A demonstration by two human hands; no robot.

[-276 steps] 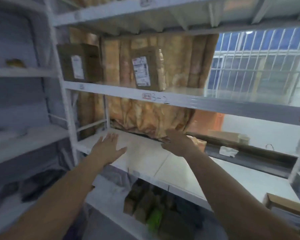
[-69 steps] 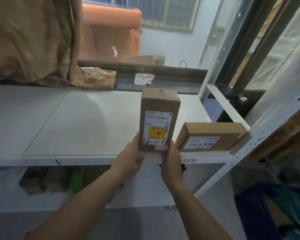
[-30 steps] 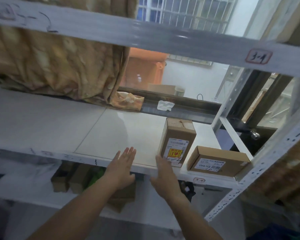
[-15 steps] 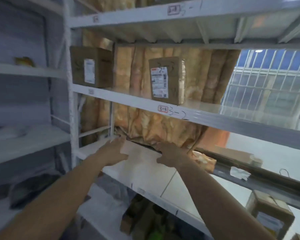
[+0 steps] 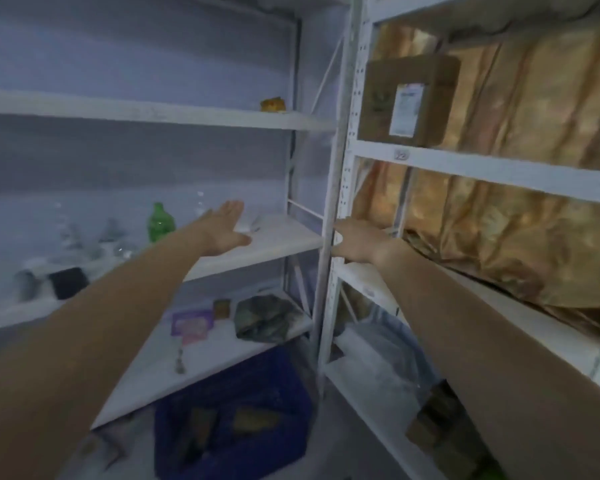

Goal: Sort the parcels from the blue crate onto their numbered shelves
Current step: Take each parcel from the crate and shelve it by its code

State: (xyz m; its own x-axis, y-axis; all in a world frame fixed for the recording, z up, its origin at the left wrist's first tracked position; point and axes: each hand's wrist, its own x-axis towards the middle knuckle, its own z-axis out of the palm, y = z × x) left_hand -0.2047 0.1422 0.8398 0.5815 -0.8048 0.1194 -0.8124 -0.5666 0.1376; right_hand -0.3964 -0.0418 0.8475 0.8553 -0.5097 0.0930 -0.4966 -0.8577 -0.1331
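Fingers (image 5: 234, 211) of the left hand (image 5: 222, 232) are straight and together, palm down and released, grasping nothing. From my seat I see them above the white shelf board (image 5: 284, 240) just left of the white post (image 5: 329, 188). The right hand (image 5: 359, 242) sits just right of that post, its fingers (image 5: 342, 233) loosely extended and likewise empty. Their tips reach the post, but I cannot tell whether they touch it.

The blue crate (image 5: 297, 424) stands on the floor at the foot of the post, left of it and well below both hands, nearer the left arm. Inside it I make out brown parcels (image 5: 253, 420), too blurred to read.

Right of the post and above the right hand, one cardboard parcel (image 5: 409, 98) stands upright on a shelf, white label facing me, with a small tag (image 5: 401, 154) on the shelf edge under it. A crumpled tan sheet (image 5: 520, 237) hangs behind that rack. Left of the post, a green bottle (image 5: 160, 221) stands on the same board as the left hand, further out. One shelf lower lie a purple packet (image 5: 191, 323) and a camouflage bundle (image 5: 267, 317).
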